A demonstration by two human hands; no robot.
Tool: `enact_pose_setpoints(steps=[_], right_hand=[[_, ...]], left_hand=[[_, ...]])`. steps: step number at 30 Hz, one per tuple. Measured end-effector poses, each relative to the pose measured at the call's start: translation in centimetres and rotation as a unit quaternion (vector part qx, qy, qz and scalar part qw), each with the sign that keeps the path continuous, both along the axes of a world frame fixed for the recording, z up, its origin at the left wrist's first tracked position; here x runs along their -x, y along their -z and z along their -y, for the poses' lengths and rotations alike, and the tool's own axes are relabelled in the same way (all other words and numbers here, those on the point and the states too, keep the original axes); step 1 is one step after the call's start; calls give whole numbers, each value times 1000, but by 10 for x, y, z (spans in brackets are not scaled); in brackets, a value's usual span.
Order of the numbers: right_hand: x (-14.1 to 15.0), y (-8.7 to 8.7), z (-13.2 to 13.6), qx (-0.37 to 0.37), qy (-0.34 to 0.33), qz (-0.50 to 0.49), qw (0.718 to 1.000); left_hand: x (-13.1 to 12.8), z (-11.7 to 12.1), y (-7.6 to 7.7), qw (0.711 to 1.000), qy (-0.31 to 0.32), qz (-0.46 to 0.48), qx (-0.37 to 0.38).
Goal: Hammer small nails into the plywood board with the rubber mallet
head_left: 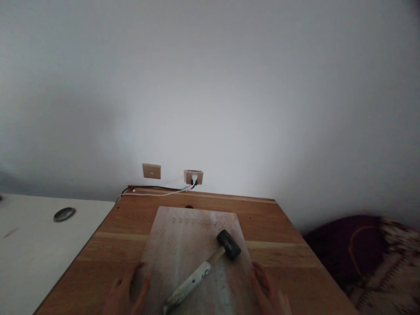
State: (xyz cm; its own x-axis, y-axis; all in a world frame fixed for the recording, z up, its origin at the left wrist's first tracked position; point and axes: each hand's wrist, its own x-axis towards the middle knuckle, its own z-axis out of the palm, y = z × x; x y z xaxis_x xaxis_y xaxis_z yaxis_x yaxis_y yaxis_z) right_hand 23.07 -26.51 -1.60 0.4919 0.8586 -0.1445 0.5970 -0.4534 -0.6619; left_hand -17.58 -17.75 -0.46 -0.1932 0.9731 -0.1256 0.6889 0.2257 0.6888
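Note:
A pale, worn wooden board (183,249) lies on the brown wooden table. Across it rests a rubber mallet (229,245), its black head toward the far right and its whitish wrapped handle slanting to the near left. At the board's left edge, my left hand (127,291) has its thumb and fingers curled against the side. My right hand (269,291) grips the opposite edge in the same way. Neither hand touches the mallet. The board's near end and both wrists fall below the picture.
Behind the wooden table (108,249), a wall socket (193,177) holds a plug, with cables (157,192) along the table's back edge. A white surface (36,258) with a dark oval fitting (64,214) adjoins on the left. Purple fabric (348,249) lies at the right.

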Motion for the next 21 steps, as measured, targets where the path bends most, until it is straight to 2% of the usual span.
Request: enact_pose_setpoints(steps=[3, 7, 10, 13, 15, 18, 21], right_hand=[[-70, -6, 19, -40, 116, 38, 992], [-149, -10, 43, -99, 138, 104, 980], [-194, -5, 52, -70, 173, 118, 975], [-225, -1, 57, -30, 167, 117, 979], [-236, 0, 60, -37, 154, 140, 977], [-240, 2, 62, -59, 144, 193, 969], [-231, 5, 61, -17, 148, 209, 967]], left_hand=[[-67, 14, 15, 990, 128, 61, -21], [-146, 28, 30, 958, 254, 56, -117], [-185, 29, 26, 929, 341, 58, -135], [-200, 25, 16, 905, 404, 45, -128], [-201, 24, 10, 895, 425, 22, -134], [-201, 27, 4, 872, 457, -21, -171], [-207, 32, 0, 829, 516, -56, -210]])
